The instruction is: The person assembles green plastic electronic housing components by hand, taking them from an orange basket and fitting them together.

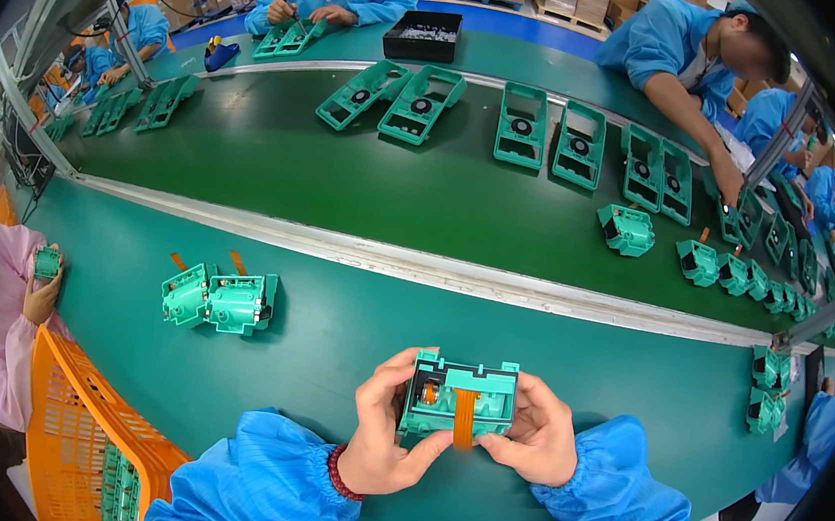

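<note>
Between my two hands I hold a green plastic housing [491, 380] just above the near worktop. An orange flat ribbon cable [463, 421] hangs down over its front, and a small metallic round part shows inside at its left. My left hand [386, 433] grips the left side, thumb along the lower edge. My right hand [539, 438] closes on the right side, with its thumb near the lower end of the cable. Fingertips behind the housing are hidden. Two similar green housings [238, 302] with orange cables sit touching each other on the worktop to the left.
A conveyor belt [244, 184] beyond a pale rail carries several green frames [521, 128] and housings [626, 230]. An orange crate [72, 408] with green parts stands at lower left. More housings [767, 390] lie at right. Co-workers sit around, one reaching over the belt.
</note>
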Tool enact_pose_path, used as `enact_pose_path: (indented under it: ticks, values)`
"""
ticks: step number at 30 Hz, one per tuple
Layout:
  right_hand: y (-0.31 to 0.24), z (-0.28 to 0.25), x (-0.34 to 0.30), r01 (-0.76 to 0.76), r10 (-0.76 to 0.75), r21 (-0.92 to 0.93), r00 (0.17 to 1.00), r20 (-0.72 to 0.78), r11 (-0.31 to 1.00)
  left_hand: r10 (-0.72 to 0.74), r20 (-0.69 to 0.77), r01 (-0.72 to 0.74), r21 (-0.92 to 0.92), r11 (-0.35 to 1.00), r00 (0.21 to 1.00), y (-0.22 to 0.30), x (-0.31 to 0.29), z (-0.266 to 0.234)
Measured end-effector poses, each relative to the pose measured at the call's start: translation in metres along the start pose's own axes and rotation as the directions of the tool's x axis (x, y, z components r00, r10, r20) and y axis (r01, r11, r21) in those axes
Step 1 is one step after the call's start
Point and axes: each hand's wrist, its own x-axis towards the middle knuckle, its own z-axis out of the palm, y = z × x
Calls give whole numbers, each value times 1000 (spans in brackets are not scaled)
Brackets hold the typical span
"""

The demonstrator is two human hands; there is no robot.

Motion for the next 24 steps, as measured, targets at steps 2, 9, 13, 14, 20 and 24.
enact_pose_path:
  ticks: [2, 9, 13, 14, 20, 24]
  values:
    - [-1, -3, 0, 21, -21, 14, 1000, 16, 1000, -2, -3, 2, -20, 1000, 1000, -1, 1, 1]
    - [-23, 3, -5, 38, -56, 152, 992, 116, 988, -411, 327, 525, -579, 624, 851, 4, 11, -1]
    - [-40, 12, -18, 139, -163, 142, 972, 169, 980, -469, 567, 684, -720, 117, 677, 3, 3, -9]
    - [-37, 11, -24, 146, -165, 214, 984, 73, 966, -384, 620, 687, -725, 54, 685, -1, 2, -7]
    - [-51, -1, -14, 332, -338, 101, 940, 46, 938, -310, 690, 685, -714, -144, 654, -2, 5, -7]
    - [-94, 19, -2, 570, -468, -67, 730, 497, 819, -78, 564, 509, -790, -342, 822, -14, 5, 5]
